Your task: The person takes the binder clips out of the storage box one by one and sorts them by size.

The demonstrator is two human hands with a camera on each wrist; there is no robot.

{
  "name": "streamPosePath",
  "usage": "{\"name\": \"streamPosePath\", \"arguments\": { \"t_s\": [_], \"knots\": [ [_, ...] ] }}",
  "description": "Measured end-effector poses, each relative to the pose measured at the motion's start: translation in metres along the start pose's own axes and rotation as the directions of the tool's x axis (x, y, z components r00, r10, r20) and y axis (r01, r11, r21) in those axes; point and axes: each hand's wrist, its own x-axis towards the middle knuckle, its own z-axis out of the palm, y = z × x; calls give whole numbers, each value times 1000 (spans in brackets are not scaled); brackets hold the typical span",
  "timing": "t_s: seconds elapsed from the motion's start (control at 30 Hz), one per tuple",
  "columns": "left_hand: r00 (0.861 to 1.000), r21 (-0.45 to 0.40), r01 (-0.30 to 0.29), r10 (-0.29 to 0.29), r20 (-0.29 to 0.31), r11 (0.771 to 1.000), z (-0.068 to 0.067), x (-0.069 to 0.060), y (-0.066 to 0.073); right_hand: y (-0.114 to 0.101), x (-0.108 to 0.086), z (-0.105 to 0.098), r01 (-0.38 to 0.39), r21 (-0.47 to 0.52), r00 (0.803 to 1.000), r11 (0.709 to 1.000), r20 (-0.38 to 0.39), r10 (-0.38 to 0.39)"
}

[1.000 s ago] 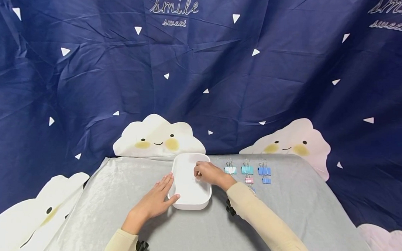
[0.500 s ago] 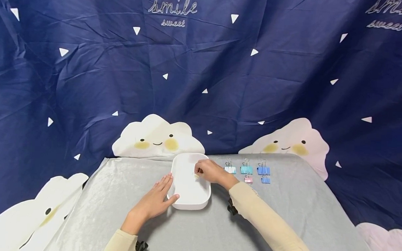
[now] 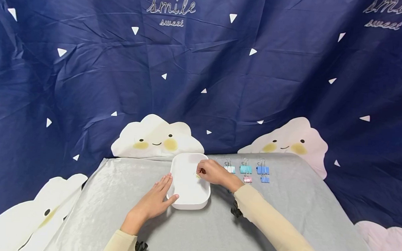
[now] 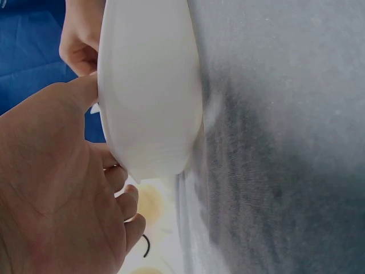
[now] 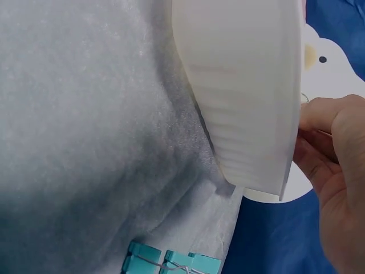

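A white plastic tray (image 3: 186,204) with rounded corners stands on the grey cloth in the head view. My left hand (image 3: 155,197) lies along its left rim, fingers straight and thumb at the near left corner. Over the tray's right side, the fingertips of my right hand (image 3: 213,173) pinch a small yellowish binder clip (image 3: 197,176). Most of that clip is hidden by the fingers; a bit of its wire handle (image 5: 305,98) shows in the right wrist view. In the left wrist view, the tray's side wall (image 4: 151,85) hides what lies inside.
Right of the tray, larger binder clips stand in a row: white-teal (image 3: 229,169), teal (image 3: 245,169) and blue (image 3: 263,170). Nearer lie a small pink clip (image 3: 248,179) and a small blue clip (image 3: 265,179). A dark blue curtain (image 3: 203,66) hangs behind the table.
The right hand has shifted slightly right within the tray, and the yellowish clip at its fingertips has come into view. Its forearm now covers a small clip seen earlier. The left hand stays put.
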Motion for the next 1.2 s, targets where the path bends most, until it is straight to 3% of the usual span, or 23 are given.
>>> {"name": "streamPosePath", "arguments": {
  "t_s": [0.63,1.2],
  "knots": [
    [1000,-8,4,-4,-7,1000,1,0,0,5,-28,-21,-85,120,989,989,-113,98],
    [1000,-21,-2,2,-14,1000,0,0,1,20,-73,-49,-133,177,965,975,-203,169]
  ]
}}
